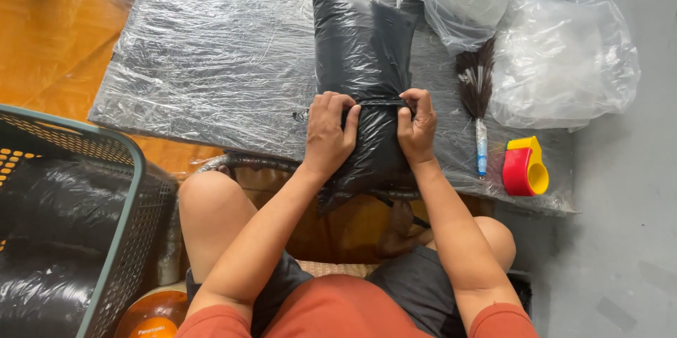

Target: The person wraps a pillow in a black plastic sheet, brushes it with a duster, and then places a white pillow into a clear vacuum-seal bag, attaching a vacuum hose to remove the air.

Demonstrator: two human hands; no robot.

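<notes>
A person's left hand [328, 130] and right hand [417, 126] each keep a tight grip on a glossy black plastic-wrapped parcel [363, 77], lying mid-surface on a low plastic-covered surface [211, 56], near a red-and-yellow tape dispenser [524, 167].

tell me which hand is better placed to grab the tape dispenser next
Probably the right hand: the red and yellow tape dispenser lies just off to its side, while the left hand sits across the black bag.
</notes>
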